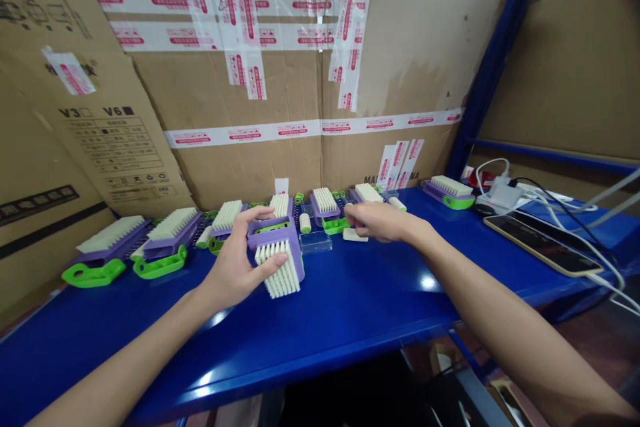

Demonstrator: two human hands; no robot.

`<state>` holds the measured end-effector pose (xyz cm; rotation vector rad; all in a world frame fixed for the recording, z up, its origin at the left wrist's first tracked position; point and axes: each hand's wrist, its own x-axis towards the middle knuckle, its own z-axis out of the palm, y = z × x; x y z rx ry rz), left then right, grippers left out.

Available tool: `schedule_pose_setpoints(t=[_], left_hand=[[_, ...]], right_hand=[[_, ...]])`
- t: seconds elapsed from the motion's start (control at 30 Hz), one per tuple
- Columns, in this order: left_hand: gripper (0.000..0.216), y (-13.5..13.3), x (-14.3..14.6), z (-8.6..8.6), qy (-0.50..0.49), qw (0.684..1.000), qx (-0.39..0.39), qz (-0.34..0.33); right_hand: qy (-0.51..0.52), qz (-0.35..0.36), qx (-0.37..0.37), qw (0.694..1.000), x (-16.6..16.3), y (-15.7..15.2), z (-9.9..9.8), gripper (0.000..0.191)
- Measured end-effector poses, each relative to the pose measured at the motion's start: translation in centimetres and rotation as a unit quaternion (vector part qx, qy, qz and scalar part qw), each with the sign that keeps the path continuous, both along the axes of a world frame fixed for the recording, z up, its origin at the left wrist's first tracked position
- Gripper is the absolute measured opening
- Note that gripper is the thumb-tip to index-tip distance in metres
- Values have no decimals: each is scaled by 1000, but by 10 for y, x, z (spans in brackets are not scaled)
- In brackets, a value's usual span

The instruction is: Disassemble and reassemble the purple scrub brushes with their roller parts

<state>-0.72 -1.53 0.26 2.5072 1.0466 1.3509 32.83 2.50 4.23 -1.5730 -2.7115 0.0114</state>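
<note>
My left hand (233, 267) is closed around a purple brush (280, 270), held tilted above the blue table with its cream bristles facing me and my thumb across them. My right hand (377, 220) is curled, fingertips pressed together, over the back row of parts. Whatever is in those fingers, if anything, is hidden. Just below them lies a small flat white block (355, 235), and to their left is a green handle piece (336, 225) under another bristled brush (324, 200). Between my hands sit a clear plastic piece (316, 242) and a cream roller (305, 223).
Several more purple-and-green brushes (173, 227) line the back of the blue table (330, 320). One brush (447, 190) stands apart at right. A phone (543, 243), a white power adapter (505, 193) and cables lie beyond it. Taped cardboard (250, 93) walls the back and left.
</note>
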Motion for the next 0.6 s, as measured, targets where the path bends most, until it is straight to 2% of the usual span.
schedule_pose_setpoints(t=[0.33,0.47,0.6], left_hand=[[69,1,0,-1,-10,1000,-10,-21],[75,1,0,-1,-21,999,-23,-26],[84,2,1,-3,-28,998,-51,-33]], right_hand=[[11,1,17,1000,-3,-2,1,11],[49,8,58,997,-7,-5,2,6],[101,13,106,989,-12,-5,0,9]])
